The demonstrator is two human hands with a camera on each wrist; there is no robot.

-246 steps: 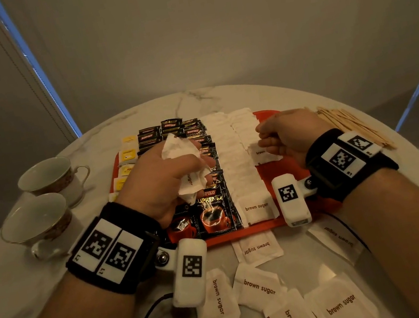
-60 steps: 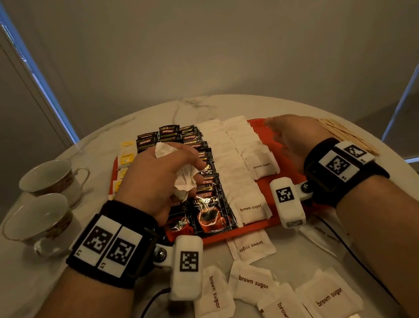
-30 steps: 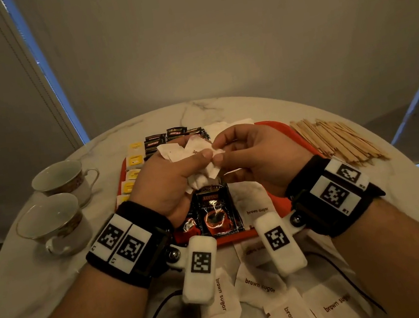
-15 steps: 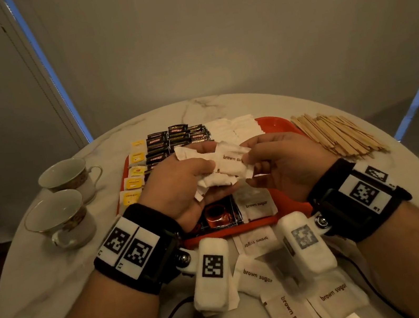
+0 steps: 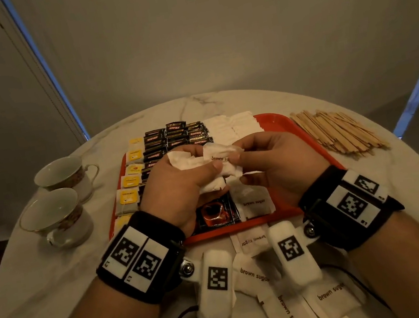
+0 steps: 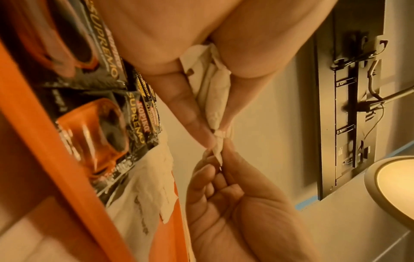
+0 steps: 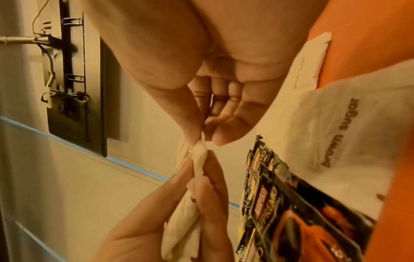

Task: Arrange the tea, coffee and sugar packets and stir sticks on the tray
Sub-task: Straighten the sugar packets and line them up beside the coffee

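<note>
**Both hands on the sugar packets above the tray**

We hold a bunch of white brown sugar packets (image 5: 202, 172) in our left hand (image 5: 177, 189), fingers curled round them, raised over the middle of the red tray (image 5: 277, 121). Our right hand (image 5: 273, 164) pinches the top packet (image 5: 220, 157) of the bunch between thumb and fingertips.

On the tray, yellow tea packets (image 5: 130, 181) line the left edge, black Kopiko coffee packets (image 5: 171, 137) fill the next columns, and laid sugar packets (image 5: 231, 127) run down the middle. The tray's right strip shows bare red up to its rim.

Wooden stir sticks (image 5: 337, 132) lie on the table (image 5: 30, 286) just beside the tray's right edge. Loose sugar packets (image 5: 289, 312) sit at the table's near edge, under our wrists. Two teacups (image 5: 59, 211) stand left of the tray.
</note>
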